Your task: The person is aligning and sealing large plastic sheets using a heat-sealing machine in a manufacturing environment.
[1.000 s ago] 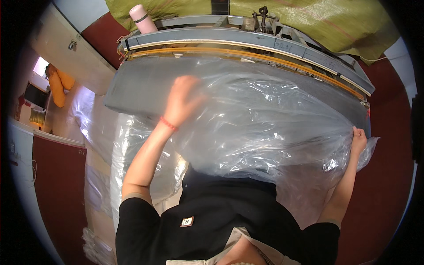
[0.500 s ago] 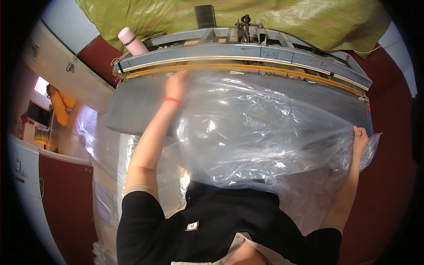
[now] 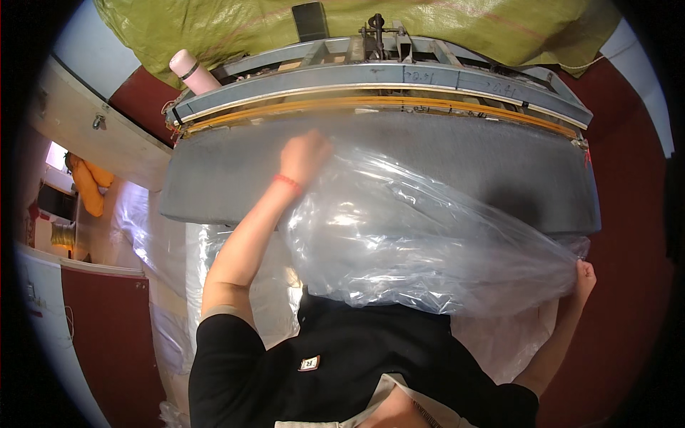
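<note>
A large sheet of clear plastic film point(image 3: 399, 235), shiny and creased, stretches between my hands over the near side of a long grey padded bench point(image 3: 235, 167). My left hand point(image 3: 305, 155) is closed on the film's upper left corner, above the bench top; its fingers are slightly blurred. Lower and farther right, my right hand point(image 3: 585, 278) pinches the opposite end of the film just off the bench's right end. The lower part of the film drapes against my black shirt. Whether it is one layer or a bag, I cannot tell.
Behind the bench runs a grey metal frame point(image 3: 328, 77) with an orange-yellow strip point(image 3: 399, 102) along it. A pink bottle point(image 3: 194, 73) stands at its left end; a dark phone point(image 3: 309, 21) leans against green woven sheeting point(image 3: 235, 28). More clear plastic point(image 3: 207, 264) hangs at left.
My left hand has come nearer and slightly right, away from the orange-yellow strip. My right hand has dropped lower, pulling the film down and uncovering more of the grey bench top.
</note>
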Demonstrator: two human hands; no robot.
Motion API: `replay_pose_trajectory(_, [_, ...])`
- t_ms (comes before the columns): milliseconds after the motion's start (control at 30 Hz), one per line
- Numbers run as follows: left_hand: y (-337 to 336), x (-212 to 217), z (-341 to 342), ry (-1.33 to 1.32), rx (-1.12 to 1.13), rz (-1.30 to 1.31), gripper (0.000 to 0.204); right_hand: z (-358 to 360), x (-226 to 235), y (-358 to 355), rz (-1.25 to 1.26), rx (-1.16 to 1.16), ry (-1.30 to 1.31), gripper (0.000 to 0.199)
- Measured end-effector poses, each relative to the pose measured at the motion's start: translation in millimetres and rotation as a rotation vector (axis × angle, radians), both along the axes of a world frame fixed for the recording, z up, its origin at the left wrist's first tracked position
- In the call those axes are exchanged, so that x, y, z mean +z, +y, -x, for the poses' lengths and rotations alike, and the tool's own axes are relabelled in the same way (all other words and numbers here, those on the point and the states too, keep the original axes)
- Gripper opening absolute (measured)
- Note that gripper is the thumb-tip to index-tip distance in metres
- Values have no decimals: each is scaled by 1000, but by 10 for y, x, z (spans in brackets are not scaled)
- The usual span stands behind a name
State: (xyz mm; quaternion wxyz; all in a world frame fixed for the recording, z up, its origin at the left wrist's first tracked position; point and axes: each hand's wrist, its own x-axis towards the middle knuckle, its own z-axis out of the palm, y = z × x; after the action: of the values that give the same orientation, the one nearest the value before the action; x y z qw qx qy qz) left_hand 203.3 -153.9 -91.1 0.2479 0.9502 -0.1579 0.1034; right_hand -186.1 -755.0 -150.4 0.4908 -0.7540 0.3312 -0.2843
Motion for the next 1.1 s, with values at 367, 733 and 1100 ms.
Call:
replay_pose_trajectory(367, [-74, -135, -122, -58, -29, 99, 16, -403, 178, -182, 342, -184, 10, 24])
replay_pose_trajectory(733, [621, -336, -988, -239, 458, 965, 18, -2740, 288, 193, 697, -281, -222, 24])
replay_pose_trajectory(1100, [936, -406, -1244, -271, 498, 716, 15, -3674, 87, 306, 341, -200, -323, 20])
